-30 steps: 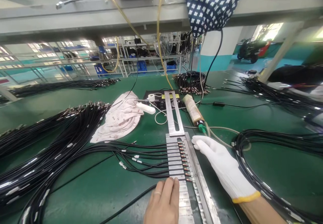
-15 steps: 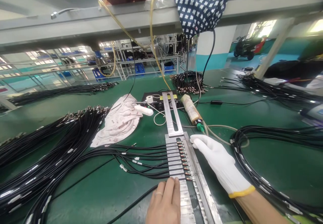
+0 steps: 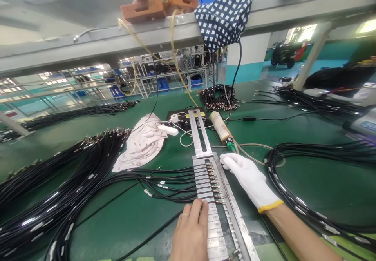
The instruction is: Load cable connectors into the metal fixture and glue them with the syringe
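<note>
My left hand (image 3: pixel 190 227), bare with a ring, presses its closed fingers down on a black cable (image 3: pixel 158 231) at the slotted metal fixture (image 3: pixel 216 229). That cable comes in from the lower left and runs under the fingers. Above it, several black cables (image 3: pixel 179 173) lie side by side in the slots, their metal connectors (image 3: pixel 212 180) lined up along the rail (image 3: pixel 232 210). My right hand (image 3: pixel 245 178) wears a white glove with a yellow cuff. Its fingers stretch toward the upper end of the rail, slightly apart, with nothing visible in them.
Large black cable bundles (image 3: pixel 85 167) lie on the left, coiled cables (image 3: pixel 282 186) on the right. Behind the fixture are a pale cloth (image 3: pixel 143 143), a black control box (image 3: pixel 179 116) and a wrapped tool with a green tip (image 3: pixel 220 125). A metal beam (image 3: pixel 96 43) crosses above the table.
The view has tilted slightly upward. My left hand stays on the cable at the fixture with its fingers a little more bent. My right hand remains beside the rail.
</note>
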